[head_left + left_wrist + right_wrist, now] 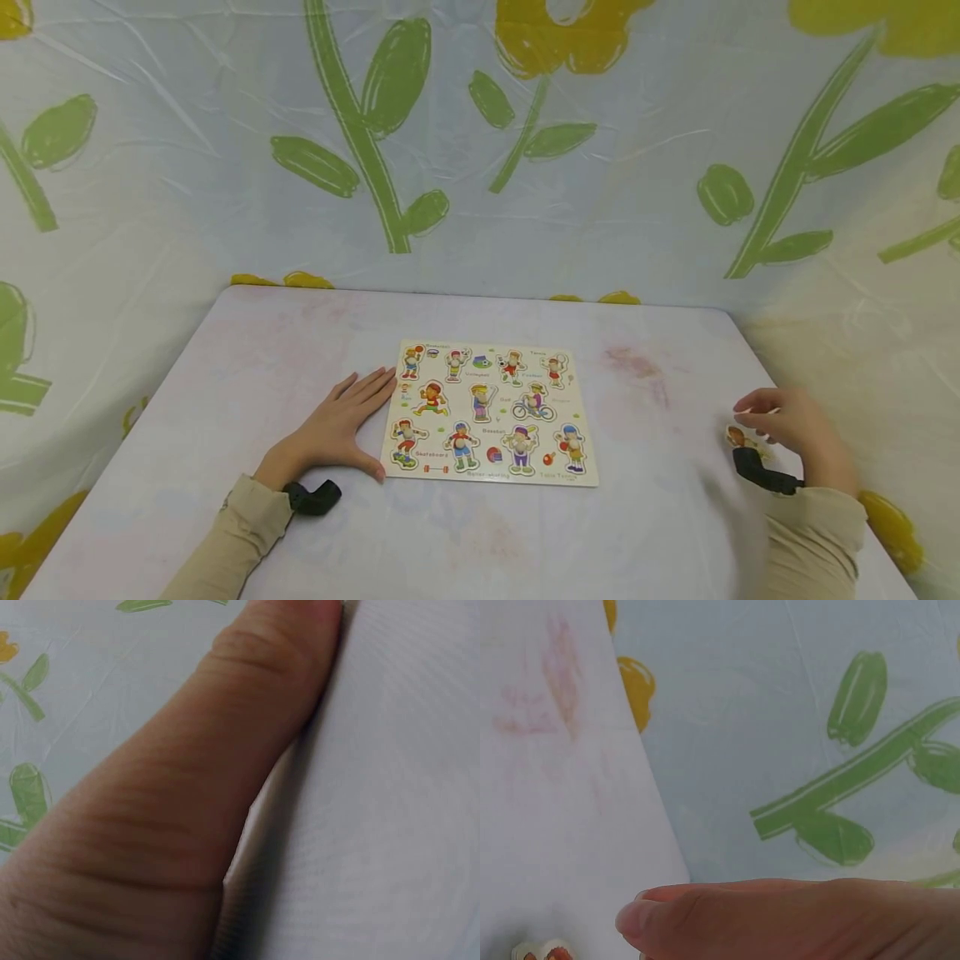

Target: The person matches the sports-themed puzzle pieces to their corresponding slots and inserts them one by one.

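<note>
A wooden peg puzzle board (444,412) with sports figures lies in the middle of the table in the head view. My left hand (336,435) rests flat beside it, fingers spread, with fingertips and thumb at its left edge. Only part of that hand (180,757) shows in the left wrist view. At the right, my right hand (797,429) hovers bent over a small loose puzzle piece (737,437), which it partly covers. In the right wrist view the fingertips of the right hand (780,922) appear apart from the piece (558,952), which is cut off by the frame.
The white-covered table (480,533) has faint reddish stains. Behind it and at both sides hangs a pale curtain (600,217) printed with green stems and yellow flowers. A black strap mount (313,498) sits at the left wrist, another mount (761,473) at the right.
</note>
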The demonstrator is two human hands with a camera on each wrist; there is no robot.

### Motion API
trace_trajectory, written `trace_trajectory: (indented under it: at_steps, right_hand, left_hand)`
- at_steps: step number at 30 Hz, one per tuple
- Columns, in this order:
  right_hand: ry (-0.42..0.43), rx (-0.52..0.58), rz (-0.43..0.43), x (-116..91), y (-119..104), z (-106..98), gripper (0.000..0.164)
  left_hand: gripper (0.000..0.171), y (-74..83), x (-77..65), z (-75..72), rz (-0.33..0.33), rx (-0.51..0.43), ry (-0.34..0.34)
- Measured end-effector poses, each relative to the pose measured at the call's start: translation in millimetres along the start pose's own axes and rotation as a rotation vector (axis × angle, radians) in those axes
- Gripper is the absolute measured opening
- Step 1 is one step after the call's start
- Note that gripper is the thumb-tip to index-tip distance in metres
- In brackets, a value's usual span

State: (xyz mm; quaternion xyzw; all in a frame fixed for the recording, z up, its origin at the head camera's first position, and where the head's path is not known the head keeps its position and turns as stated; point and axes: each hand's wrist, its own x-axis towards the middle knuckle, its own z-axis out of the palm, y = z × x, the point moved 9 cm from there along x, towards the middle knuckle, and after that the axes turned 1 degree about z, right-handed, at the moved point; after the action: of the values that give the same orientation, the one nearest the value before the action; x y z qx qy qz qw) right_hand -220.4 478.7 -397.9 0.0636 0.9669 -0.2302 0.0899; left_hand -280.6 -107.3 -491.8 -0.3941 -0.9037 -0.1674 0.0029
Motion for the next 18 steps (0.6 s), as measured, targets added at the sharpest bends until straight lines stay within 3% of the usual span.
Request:
trace_trajectory:
  at_steps: [10,18]
  right_hand:
    - [-0.141,0.070,0.170,1.3,48.9,19.3,0.030]
    - [-0.159,0.162,0.139,4.2,49.8,27.9,0.025]
  left_hand:
    - [0.142,0.4,1.1,-0.1,0.005,-0.006,-0.001]
    - [0.142,0.5,0.8,-0.3,0.012,0.001,0.005]
